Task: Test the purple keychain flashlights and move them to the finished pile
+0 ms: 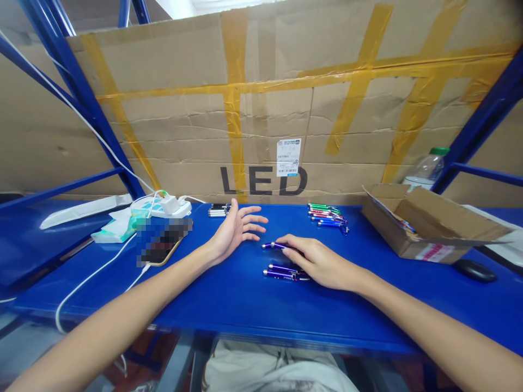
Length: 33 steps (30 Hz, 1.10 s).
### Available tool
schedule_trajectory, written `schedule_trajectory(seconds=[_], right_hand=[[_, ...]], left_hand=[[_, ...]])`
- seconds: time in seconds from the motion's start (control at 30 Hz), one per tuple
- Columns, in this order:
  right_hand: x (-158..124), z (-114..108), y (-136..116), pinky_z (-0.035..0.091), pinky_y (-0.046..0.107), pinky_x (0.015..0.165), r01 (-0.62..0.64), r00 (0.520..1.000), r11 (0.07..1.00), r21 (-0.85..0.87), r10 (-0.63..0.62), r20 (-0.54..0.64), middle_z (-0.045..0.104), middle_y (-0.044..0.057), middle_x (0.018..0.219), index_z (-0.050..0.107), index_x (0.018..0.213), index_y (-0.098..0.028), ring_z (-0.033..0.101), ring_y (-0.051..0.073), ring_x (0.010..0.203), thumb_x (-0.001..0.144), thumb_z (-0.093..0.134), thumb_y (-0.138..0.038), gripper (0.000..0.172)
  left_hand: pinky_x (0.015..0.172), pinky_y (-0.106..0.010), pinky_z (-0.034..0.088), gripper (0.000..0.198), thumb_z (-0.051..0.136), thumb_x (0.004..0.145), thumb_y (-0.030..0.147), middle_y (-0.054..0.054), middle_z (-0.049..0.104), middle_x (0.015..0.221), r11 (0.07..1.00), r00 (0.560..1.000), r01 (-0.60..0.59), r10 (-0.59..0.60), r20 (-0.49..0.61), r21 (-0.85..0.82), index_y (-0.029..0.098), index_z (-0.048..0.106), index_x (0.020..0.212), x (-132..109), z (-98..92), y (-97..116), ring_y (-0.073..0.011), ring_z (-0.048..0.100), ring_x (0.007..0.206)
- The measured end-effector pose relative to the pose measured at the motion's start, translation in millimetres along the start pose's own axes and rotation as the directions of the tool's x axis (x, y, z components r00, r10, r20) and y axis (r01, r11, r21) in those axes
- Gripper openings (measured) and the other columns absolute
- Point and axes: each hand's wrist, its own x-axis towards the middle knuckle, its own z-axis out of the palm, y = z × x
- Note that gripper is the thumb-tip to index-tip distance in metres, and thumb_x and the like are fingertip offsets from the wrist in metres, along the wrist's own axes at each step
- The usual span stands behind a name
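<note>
My left hand [237, 228] hovers open above the blue table [229, 294], palm turned inward, fingers spread, holding nothing. My right hand [314, 260] lies palm down over a few purple pen-shaped sticks [281, 271]; its fingertips rest on one purple stick [273, 246]. Whether the fingers grip it I cannot make out. A pile of coloured sticks [327, 215], green, red and blue, lies further back to the right. A small bundle of dark and silver sticks [218, 210] lies behind my left hand.
An open cardboard box [425, 226] stands at the right, a plastic bottle [427, 169] behind it and a black mouse [474, 270] beside it. At the left lie a phone [163, 251], a white power strip [163, 207] with cables, and tissues [112, 231]. A taped cardboard wall [265, 109] closes the back.
</note>
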Motion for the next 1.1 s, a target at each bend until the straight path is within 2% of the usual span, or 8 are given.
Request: schedule_trajectory(seconds=[0.13,0.23,0.4,0.57,0.67,0.73,0.93,1.1], right_hand=[[0,1,4,0.053,0.044,0.101,0.008,0.999,0.997,-0.079,-0.004,0.048,0.075,0.011,0.128,0.066,0.134,-0.023,0.071,0.029,0.115,0.112,0.050,-0.037,0.030],[1,1,4,0.053,0.041,0.095,0.044,0.997,0.993,-0.112,-0.037,0.062,0.077,0.009,0.112,0.073,0.117,-0.024,0.070,0.027,0.105,0.111,0.054,-0.040,0.026],[4,-2,5,0.049,0.042,0.094,0.098,0.995,0.986,-0.137,-0.094,0.036,0.075,0.008,0.097,0.074,0.101,-0.023,0.062,0.025,0.094,0.115,0.042,-0.046,0.042],[5,-2,13,0.046,0.048,0.106,0.094,0.994,0.985,-0.142,-0.101,-0.047,0.073,0.011,0.123,0.073,0.121,-0.025,0.059,0.029,0.117,0.114,0.044,-0.036,0.032],[4,-1,15,0.043,0.052,0.113,0.088,0.996,0.990,-0.113,-0.089,-0.008,0.069,0.010,0.140,0.066,0.142,-0.028,0.054,0.030,0.130,0.112,0.045,-0.028,0.036],[4,0,15,0.044,0.053,0.112,0.068,0.998,0.990,-0.120,-0.066,0.019,0.070,0.011,0.137,0.063,0.148,-0.029,0.053,0.031,0.129,0.112,0.046,-0.029,0.040],[3,-2,12,0.046,0.050,0.099,0.041,0.998,0.970,-0.239,-0.029,0.054,0.071,0.012,0.116,0.074,0.128,-0.026,0.057,0.031,0.110,0.112,0.050,-0.038,0.031],[3,-1,12,0.049,0.045,0.097,0.017,0.998,0.987,-0.158,-0.027,-0.057,0.069,0.011,0.119,0.062,0.118,-0.024,0.060,0.028,0.109,0.114,0.045,-0.033,0.020]], left_hand=[[0.076,-0.030,0.059,0.081,0.030,0.104,0.080,-0.018,0.075,0.122,1.000,1.000,0.002,-0.002,-0.008,-0.002,0.015,0.065,0.136,-1,1.3,1,-0.0244,0.074,0.097],[0.076,-0.030,0.059,0.080,0.031,0.104,0.080,-0.019,0.075,0.123,1.000,1.000,-0.002,0.002,-0.001,-0.003,0.015,0.065,0.136,-1,1.5,1,-0.0245,0.073,0.097],[0.077,-0.032,0.059,0.082,0.031,0.104,0.081,-0.019,0.075,0.124,1.000,1.000,-0.006,0.006,0.005,-0.001,0.015,0.065,0.137,0,-0.4,-1,-0.0256,0.073,0.098],[0.078,-0.032,0.059,0.081,0.030,0.104,0.081,-0.019,0.075,0.125,1.000,1.000,-0.005,0.005,0.011,0.000,0.015,0.065,0.137,1,-1.3,-1,-0.0252,0.073,0.098],[0.076,-0.031,0.059,0.082,0.029,0.104,0.080,-0.019,0.075,0.123,1.000,1.000,-0.003,0.003,0.002,-0.005,0.014,0.064,0.137,0,0.1,-1,-0.0246,0.073,0.096],[0.076,-0.030,0.059,0.082,0.027,0.105,0.080,-0.019,0.075,0.123,1.000,1.000,-0.001,0.001,-0.005,-0.007,0.014,0.063,0.137,0,1.0,0,-0.0240,0.073,0.095],[0.077,-0.032,0.059,0.082,0.028,0.104,0.080,-0.020,0.074,0.123,1.000,1.000,-0.003,0.003,0.003,0.003,0.014,0.063,0.138,0,0.4,-1,-0.0247,0.073,0.096],[0.076,-0.031,0.059,0.082,0.024,0.106,0.078,-0.019,0.074,0.124,1.000,1.000,-0.002,0.002,0.001,0.006,0.014,0.063,0.138,1,-0.4,-1,-0.0237,0.073,0.095]])
